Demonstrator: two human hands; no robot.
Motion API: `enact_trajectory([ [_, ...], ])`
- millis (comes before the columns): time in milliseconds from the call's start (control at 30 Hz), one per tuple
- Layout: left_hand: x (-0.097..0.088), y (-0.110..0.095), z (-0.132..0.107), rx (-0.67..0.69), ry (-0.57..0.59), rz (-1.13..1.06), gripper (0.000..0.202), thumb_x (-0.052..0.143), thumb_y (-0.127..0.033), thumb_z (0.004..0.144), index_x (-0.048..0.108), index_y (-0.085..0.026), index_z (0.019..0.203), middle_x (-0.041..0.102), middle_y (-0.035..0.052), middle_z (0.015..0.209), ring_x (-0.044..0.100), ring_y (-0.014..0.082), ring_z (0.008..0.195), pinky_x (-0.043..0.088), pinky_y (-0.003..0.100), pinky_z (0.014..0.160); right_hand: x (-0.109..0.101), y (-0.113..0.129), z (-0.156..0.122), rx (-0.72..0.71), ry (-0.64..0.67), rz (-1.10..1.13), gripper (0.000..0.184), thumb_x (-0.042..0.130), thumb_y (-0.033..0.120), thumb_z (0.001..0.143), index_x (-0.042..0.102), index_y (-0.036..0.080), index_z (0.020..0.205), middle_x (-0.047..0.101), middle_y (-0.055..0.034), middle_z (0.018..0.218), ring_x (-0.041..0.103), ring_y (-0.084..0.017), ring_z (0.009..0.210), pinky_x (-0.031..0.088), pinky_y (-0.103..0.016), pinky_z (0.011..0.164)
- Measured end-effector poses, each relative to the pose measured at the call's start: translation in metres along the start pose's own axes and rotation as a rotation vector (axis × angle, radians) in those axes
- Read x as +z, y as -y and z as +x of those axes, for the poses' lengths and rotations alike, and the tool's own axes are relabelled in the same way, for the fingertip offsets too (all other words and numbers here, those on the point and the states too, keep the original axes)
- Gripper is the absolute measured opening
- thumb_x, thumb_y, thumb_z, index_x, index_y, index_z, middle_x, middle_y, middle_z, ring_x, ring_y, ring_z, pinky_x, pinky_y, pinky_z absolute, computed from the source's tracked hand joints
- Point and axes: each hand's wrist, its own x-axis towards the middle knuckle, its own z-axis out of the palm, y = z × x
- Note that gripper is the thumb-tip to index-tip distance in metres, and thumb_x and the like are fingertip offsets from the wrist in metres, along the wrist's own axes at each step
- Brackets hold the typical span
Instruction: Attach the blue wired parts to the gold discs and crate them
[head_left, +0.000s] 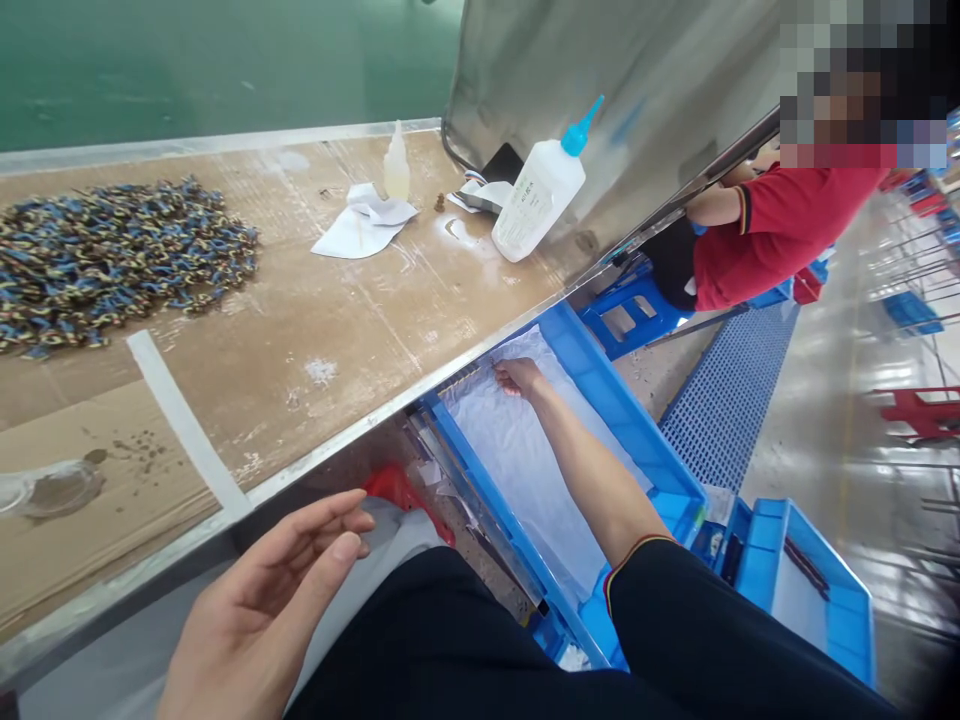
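Beside worktable (397,320) edge, blue tray (611,385) is lined with white sheet (517,480). Right hand (519,377) bunched at far end; grip content can't be told. Sheet could be rucked if snagged by it. Left hand (274,590) held loosely unclenched, empty. White bottle (536,200) could be toppled if worktable is knocked.

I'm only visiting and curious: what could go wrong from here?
The white bottle stands near the edge of the table; a bump might topple it. The loose pile of small pieces could scatter if knocked. The right hand, over the wrinkled sheet in the tray, might drag it.
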Motion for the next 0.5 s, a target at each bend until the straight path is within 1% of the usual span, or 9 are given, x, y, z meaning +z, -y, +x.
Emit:
enact_trajectory([
  [100,0.001,0.000,-0.004,-0.011,-0.035,-0.011,0.068,0.101,-0.074,0.085,0.094,-0.031,0.137,0.094,0.0107,0.128,0.091,0.0358,0.117,0.077,0.039,0.106,0.008,0.004,0.017,0.026,0.013,-0.048,0.046,0.084,0.047,0.116,0.074,0.020,0.152,0.076,-0.0135,0.153,0.079,-0.031,0.130,0.073,-0.054,0.110],
  [233,0.001,0.001,-0.006,-0.044,-0.012,-0.056,0.067,0.102,-0.074,0.084,0.095,-0.029,0.134,0.094,0.0122,0.127,0.091,0.0377,0.115,0.076,0.048,0.110,0.011,-0.003,0.032,0.020,0.017,-0.113,0.046,0.084,0.047,0.116,0.074,0.020,0.152,0.076,-0.0132,0.152,0.080,-0.031,0.130,0.073,-0.053,0.110],
  [367,-0.006,0.007,-0.004,-0.061,0.002,-0.070,0.066,0.101,-0.072,0.087,0.094,-0.030,0.137,0.094,0.0116,0.130,0.090,0.0374,0.119,0.075,0.047,0.113,0.008,-0.015,0.034,-0.028,0.004,-0.175,0.044,0.084,0.047,0.116,0.075,0.019,0.150,0.077,-0.0127,0.149,0.081,-0.030,0.126,0.074,-0.051,0.107],
  [500,-0.012,0.012,-0.001,-0.060,0.002,-0.061,0.066,0.100,-0.070,0.089,0.092,-0.029,0.140,0.093,0.0123,0.131,0.088,0.0383,0.124,0.074,0.049,0.113,0.006,-0.024,0.031,-0.130,-0.026,-0.252,0.042,0.083,0.045,0.117,0.075,0.020,0.149,0.078,-0.0119,0.147,0.081,-0.029,0.124,0.074,-0.050,0.106],
])
